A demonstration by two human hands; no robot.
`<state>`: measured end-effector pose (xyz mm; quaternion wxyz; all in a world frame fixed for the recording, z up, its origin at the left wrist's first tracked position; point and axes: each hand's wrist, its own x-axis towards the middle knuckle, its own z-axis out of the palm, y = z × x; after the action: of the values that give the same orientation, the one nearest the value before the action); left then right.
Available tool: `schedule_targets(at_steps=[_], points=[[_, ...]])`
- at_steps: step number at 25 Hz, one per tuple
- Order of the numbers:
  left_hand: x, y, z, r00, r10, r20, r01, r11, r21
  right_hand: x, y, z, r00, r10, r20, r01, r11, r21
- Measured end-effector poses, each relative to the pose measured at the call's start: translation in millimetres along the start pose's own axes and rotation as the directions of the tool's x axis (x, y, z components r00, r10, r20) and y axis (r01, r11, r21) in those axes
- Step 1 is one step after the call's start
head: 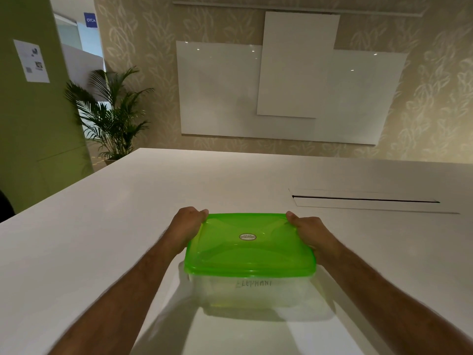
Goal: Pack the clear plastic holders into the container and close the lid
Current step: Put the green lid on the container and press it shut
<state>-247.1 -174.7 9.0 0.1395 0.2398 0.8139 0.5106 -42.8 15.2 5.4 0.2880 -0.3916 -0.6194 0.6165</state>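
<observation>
A clear plastic container (253, 290) with handwriting on its near wall stands on the white table (102, 226) in front of me. A translucent green lid (248, 248) with a small round sticker covers its top. My left hand (188, 225) grips the lid's far left corner, thumb on top. My right hand (308, 228) grips the far right corner the same way. The clear plastic holders cannot be made out through the cloudy walls.
A long narrow slot with a flap (366, 199) is cut into the table to the far right. Whiteboards (281, 90) hang on the wall beyond the table. A potted palm (112, 119) stands past the table's far left corner.
</observation>
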Motion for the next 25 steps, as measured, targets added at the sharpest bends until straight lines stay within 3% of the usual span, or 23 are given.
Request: schedule_targets(at_steps=[16, 22, 25], points=[[2.8, -3.2, 1.5, 1.0, -0.012, -0.004, 0.012, 0.997, -0.081, 7.1, 4.0, -1.1, 0.995, 0.01, -0.096, -0.006, 0.999, 0.046], [3.3, -4.1, 1.1, 0.999, 0.033, 0.003, -0.033, 0.999, -0.018, 9.7, 4.8, -1.1, 0.993, 0.022, -0.117, -0.016, 0.999, 0.049], [2.9, -5.7, 1.7, 0.999, -0.028, -0.042, 0.025, 0.997, -0.069, 8.4, 6.4, -1.8, 0.994, 0.042, -0.101, -0.036, 0.997, 0.061]])
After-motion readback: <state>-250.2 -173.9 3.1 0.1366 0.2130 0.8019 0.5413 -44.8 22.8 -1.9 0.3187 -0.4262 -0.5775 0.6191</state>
